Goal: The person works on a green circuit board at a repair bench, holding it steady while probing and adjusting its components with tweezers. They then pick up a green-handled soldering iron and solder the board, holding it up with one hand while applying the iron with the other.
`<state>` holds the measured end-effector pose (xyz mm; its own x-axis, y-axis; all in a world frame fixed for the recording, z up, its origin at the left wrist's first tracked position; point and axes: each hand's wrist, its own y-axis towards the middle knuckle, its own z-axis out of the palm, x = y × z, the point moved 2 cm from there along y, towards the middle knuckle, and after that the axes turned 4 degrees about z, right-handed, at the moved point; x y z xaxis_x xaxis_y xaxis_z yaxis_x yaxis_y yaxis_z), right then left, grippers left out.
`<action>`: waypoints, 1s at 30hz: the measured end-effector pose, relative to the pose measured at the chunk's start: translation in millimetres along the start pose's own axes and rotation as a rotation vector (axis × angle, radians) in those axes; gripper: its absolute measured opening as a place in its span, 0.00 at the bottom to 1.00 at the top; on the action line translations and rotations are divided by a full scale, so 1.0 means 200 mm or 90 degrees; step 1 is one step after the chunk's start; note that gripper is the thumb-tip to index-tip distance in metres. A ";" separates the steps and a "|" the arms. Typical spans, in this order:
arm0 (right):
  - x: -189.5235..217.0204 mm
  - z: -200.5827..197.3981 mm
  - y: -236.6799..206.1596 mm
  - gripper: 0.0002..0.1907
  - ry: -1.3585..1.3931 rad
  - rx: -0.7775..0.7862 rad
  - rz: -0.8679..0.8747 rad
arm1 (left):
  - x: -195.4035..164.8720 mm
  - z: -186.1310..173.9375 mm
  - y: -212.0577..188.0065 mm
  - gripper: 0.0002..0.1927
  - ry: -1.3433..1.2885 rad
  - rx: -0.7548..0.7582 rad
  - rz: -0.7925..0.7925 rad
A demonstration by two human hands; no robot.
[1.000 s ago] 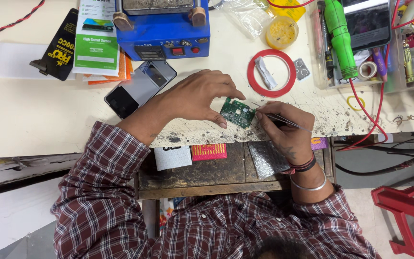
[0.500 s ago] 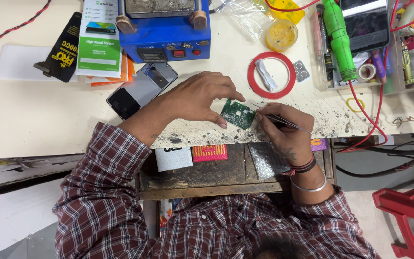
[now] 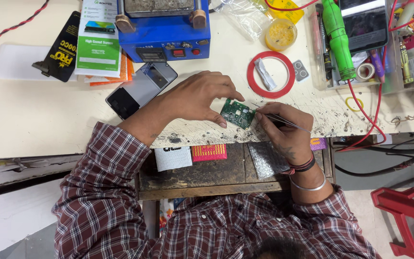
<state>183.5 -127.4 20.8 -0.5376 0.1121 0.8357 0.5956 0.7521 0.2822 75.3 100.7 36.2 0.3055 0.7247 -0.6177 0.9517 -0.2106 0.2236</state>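
red stool (image 3: 408, 211) cut off, tweezer (image 3: 283, 121) tips perhaps hidden

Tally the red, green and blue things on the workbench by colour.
Red: 1, the tape ring
Green: 2, the circuit board between the hands and the screwdriver handle
Blue: 1, the heating machine
Total: 4
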 end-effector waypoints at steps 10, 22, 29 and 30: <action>0.02 0.00 0.00 0.06 -0.012 0.004 -0.002 | 0.00 0.01 0.01 0.36 -0.001 0.012 -0.021; -0.08 0.00 -0.04 0.20 0.207 -0.088 0.054 | 0.01 0.02 0.00 0.36 -0.004 -0.002 0.004; -0.11 -0.13 -0.08 0.21 0.016 -0.191 0.073 | 0.00 0.01 0.00 0.36 -0.002 -0.003 0.010; -0.11 -0.16 -0.08 0.21 -0.017 -0.206 0.079 | 0.00 0.01 0.00 0.36 -0.001 -0.004 0.010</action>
<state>204.8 -163.6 13.4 -0.4613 0.2100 0.8620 0.8137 0.4875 0.3167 74.6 99.1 34.0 0.3203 0.7206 -0.6149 0.9465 -0.2176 0.2381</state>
